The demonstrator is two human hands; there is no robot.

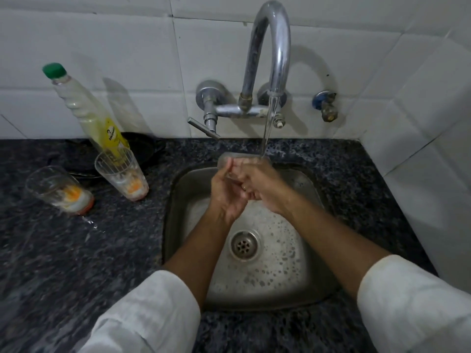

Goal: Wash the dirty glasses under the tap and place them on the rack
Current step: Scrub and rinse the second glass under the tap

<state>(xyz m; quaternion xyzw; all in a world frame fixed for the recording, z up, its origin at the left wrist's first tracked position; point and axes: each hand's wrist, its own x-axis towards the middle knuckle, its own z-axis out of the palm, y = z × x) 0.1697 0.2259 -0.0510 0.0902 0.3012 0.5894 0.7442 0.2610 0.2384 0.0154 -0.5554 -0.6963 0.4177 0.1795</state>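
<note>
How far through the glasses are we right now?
Done: nothing visibly; no rack in view. In hand: both hands hold one glass under the running tap. Left: two dirty glasses with orange residue wait on the counter.

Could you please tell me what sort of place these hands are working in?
Most likely a small home kitchen: a steel sink set in a dark stone counter, a wall tap running against white tiles, and a dish soap bottle.
</note>
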